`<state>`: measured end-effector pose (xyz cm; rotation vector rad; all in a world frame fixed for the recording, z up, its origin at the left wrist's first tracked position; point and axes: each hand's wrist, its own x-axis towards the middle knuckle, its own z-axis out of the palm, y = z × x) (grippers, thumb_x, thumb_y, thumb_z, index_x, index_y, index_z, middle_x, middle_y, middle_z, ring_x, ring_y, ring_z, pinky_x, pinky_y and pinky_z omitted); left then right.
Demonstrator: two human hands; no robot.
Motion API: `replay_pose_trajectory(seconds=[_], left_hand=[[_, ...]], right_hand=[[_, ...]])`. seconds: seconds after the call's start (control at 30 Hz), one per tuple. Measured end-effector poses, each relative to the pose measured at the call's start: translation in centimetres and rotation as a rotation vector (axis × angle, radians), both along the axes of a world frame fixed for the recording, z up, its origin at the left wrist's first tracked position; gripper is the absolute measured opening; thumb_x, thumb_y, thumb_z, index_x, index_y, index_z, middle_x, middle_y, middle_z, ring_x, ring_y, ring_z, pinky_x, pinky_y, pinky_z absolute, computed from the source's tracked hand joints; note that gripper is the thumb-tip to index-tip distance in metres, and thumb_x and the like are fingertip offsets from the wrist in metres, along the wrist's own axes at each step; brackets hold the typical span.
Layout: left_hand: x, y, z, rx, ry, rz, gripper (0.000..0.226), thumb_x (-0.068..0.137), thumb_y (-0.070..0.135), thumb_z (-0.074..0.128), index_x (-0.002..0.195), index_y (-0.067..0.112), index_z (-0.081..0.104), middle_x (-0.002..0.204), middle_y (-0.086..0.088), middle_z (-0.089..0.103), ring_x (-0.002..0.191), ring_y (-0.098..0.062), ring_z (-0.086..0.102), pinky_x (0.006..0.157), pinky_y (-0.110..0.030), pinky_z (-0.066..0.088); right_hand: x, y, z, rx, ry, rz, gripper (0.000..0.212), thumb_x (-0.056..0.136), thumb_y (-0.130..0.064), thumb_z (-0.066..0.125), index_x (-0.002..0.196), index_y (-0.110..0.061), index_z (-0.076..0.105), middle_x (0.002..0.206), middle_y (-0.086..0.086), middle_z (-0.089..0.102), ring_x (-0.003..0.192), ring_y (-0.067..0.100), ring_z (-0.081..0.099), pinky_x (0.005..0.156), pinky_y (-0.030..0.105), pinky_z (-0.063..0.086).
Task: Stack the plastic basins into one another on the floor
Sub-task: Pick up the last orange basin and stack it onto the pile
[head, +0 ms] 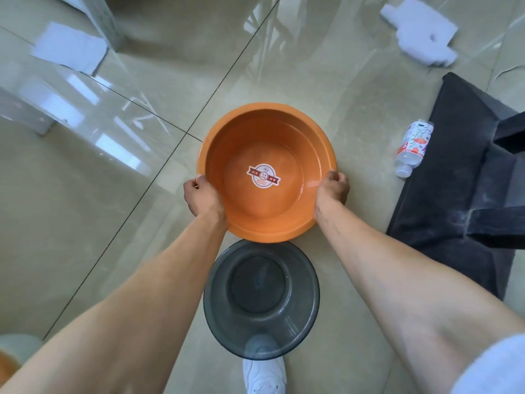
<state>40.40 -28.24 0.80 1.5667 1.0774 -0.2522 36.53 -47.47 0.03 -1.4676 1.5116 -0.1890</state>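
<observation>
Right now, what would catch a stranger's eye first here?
The bright orange basin in mid-frame, gripped at its rim by the left hand and right hand. Just nearer the person, a smoky grey basin sits empty on the glossy tiled floor. A plastic bottle lies to the right.

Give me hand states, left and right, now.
Left hand: closed on the rim of the orange basin.
Right hand: closed on the opposite side of the same rim.

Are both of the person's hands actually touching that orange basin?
Touching. The head view shows the left hand and the right hand each wrapped over opposite sides of the orange basin's rim.
</observation>
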Motion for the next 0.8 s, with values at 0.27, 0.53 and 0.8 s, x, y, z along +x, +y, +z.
replay_pose_trajectory(seconds=[0.27,0.53,0.8], left_hand=[[-1.4,7.1,4.6,0.151,-0.118,0.179,0.040,0.099,0.029,0.034,0.106,0.001,0.061,0.108,-0.021,0.065,0.099,-0.036,0.057,0.087,-0.037,0.044],[-6.6,18.7,7.7,0.145,-0.070,0.429,0.039,0.097,0.037,0.040,0.063,0.020,0.044,0.075,-0.007,0.053,0.077,-0.028,0.044,0.072,-0.029,0.038],[-13.4,31.7,10.1,0.248,-0.105,0.640,0.039,0.098,0.033,0.044,0.068,0.009,0.050,0.064,-0.006,0.049,0.073,-0.025,0.043,0.061,-0.027,0.032]], right_hand=[[2.8,7.8,5.0,-0.225,-0.027,0.129,0.045,0.099,-0.049,0.037,0.097,-0.013,0.064,0.089,0.008,0.069,0.076,0.025,0.057,0.075,0.037,0.051],[2.0,19.8,8.7,-0.216,-0.029,0.389,0.042,0.098,-0.046,0.040,0.094,-0.013,0.065,0.087,0.006,0.067,0.077,0.027,0.056,0.067,0.030,0.039],[-1.8,33.7,10.1,-0.098,-0.066,0.512,0.040,0.094,-0.050,0.046,0.087,-0.016,0.066,0.098,0.011,0.074,0.089,0.032,0.068,0.080,0.039,0.054]])
